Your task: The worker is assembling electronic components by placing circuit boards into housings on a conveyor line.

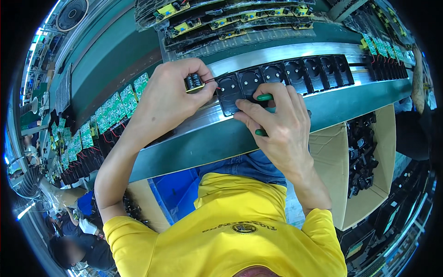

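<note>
My left hand pinches a small circuit board with dark components on it. Red and black wires run from the board to the nearest black plastic housing, the left end of a row lying on the bench. My right hand is closed around green-handled pliers; their two handles show between the fingers, while the jaws are hidden. The right index fingertip touches the near part of that first housing. More black housings continue to the right, each with a rounded recess and small metal contacts.
Green boards wired to black housings line the bench on the left; more boards stand far right. Stacked trays hold yellow boards at the back. A cardboard box of black parts sits below right. Other people are at lower left.
</note>
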{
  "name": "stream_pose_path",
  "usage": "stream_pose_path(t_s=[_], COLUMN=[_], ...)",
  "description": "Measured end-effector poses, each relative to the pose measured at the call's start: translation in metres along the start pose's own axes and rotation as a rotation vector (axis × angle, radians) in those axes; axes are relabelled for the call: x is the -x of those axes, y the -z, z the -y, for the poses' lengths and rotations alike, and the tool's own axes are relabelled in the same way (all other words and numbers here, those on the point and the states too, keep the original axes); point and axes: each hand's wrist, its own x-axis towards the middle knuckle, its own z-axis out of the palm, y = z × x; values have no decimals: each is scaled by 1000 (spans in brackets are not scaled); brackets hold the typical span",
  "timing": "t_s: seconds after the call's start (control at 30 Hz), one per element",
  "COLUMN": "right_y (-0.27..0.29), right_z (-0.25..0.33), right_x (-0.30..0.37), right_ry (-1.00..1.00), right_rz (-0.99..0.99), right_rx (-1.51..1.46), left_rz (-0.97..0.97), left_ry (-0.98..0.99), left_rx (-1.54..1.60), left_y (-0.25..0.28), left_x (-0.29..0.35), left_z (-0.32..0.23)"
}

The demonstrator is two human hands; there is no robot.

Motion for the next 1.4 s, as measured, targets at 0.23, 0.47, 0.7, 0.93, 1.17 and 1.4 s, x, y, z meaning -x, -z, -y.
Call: stream_pose_path(t_s=[0.23,0.47,0.7,0.93,1.17,1.4], right_y=[-1,-1,-1,-2,-1,-1], right_z=[-1,-2,-1,-2,-2,-2], right_x=[1,1,0,1,1,0], right_ry=[-2,-11,-15,-17,-13,-13], right_rz=[3,5,1,4,14,10], right_rx=[0,-5,-15,-11,2,-1], left_rz=[-4,-47,-22,-12,5,43], left_ry=[8,-30,-36,-46,-63,-36], left_rx=[-66,-33,-81,-92,-130,-208], left_y=[-4,-3,-6,-5,-5,-1], left_x=[-1,-1,-2,-2,-5,-8], left_z=[3,0,4,3,2,-5])
